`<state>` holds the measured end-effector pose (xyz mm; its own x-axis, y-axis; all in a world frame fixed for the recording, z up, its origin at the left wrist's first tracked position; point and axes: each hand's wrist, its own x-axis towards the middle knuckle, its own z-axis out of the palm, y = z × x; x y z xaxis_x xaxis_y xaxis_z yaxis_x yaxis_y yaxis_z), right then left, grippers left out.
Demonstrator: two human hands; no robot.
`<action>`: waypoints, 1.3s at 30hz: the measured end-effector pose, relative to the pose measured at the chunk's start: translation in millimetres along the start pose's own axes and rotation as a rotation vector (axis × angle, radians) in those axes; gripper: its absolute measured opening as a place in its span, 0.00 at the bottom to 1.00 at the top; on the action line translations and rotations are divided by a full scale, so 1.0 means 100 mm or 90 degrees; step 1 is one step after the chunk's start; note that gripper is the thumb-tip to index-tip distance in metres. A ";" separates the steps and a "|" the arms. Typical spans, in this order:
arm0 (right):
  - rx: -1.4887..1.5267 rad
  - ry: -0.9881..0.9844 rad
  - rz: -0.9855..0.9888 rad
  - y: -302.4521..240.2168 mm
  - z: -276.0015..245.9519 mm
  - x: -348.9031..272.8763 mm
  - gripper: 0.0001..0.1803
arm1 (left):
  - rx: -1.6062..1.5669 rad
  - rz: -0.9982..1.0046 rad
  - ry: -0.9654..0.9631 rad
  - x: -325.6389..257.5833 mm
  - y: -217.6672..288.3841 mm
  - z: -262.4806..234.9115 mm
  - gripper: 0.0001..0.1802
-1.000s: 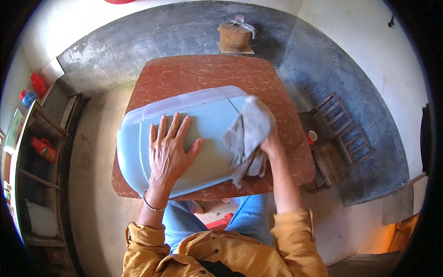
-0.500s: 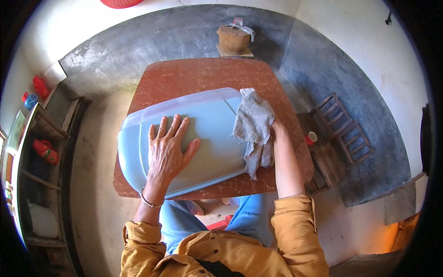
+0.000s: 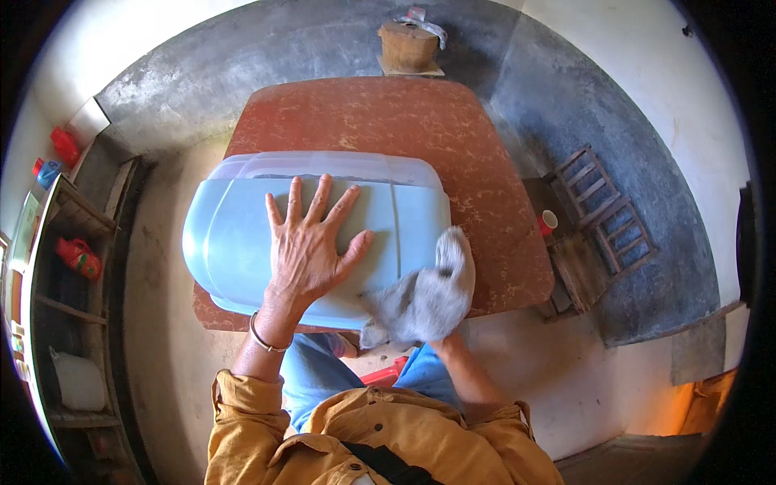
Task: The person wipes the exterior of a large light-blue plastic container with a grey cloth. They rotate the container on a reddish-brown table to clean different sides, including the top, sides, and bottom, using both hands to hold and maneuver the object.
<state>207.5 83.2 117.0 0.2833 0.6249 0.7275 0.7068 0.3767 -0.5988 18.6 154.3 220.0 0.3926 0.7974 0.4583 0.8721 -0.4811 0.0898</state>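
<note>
A large pale blue plastic tub (image 3: 234,234) lies upside down on a reddish-brown table (image 3: 420,121), its clear lid rim toward the far side. My left hand (image 3: 311,246) presses flat on the tub's upturned base, fingers spread. My right hand is mostly hidden under a grey cloth (image 3: 424,295), which it grips against the tub's near right corner; only the wrist shows below the cloth.
A wooden stool with a wrapped bundle (image 3: 408,44) stands beyond the table. At right lie a wooden slatted rack (image 3: 602,210) and a small white cup (image 3: 549,220). Shelves with red containers (image 3: 77,255) line the left wall. My knees are under the table's near edge.
My right hand has dragged the cloth from the tub's far right side down to its near right corner. The tub has shifted slightly left; my left hand stays flat on it.
</note>
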 end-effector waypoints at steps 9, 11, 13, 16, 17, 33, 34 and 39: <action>0.290 -0.212 0.265 0.42 -0.03 0.65 0.27 | -0.008 -0.019 -0.003 0.03 0.02 0.00 0.33; 0.236 -0.174 0.247 0.53 -0.08 0.57 0.26 | -0.001 -0.026 -0.008 0.04 0.05 0.00 0.32; 0.041 -0.121 0.128 0.53 -0.12 0.25 0.25 | -0.001 -0.031 -0.009 0.07 0.07 0.02 0.31; 0.063 0.006 -0.147 -0.05 -0.34 0.38 0.16 | 0.006 -0.035 -0.018 0.04 0.06 -0.02 0.31; 0.076 0.047 -0.107 -0.09 -0.30 0.32 0.15 | 0.003 -0.033 -0.022 0.04 0.07 -0.02 0.31; 0.763 -0.052 0.359 0.80 0.04 0.62 0.08 | 0.010 -0.021 -0.029 0.06 0.06 0.04 0.33; 0.454 -0.105 0.163 0.83 0.04 0.70 0.07 | 0.021 -0.021 -0.031 0.05 0.06 0.03 0.33; 0.168 -0.143 -0.023 0.58 -0.13 1.24 0.05 | -0.006 -0.025 -0.022 0.07 0.06 0.01 0.33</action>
<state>292.6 173.7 176.8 0.0910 0.7316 0.6756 0.5136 0.5468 -0.6613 26.5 157.3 222.3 0.3676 0.8281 0.4231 0.8846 -0.4518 0.1156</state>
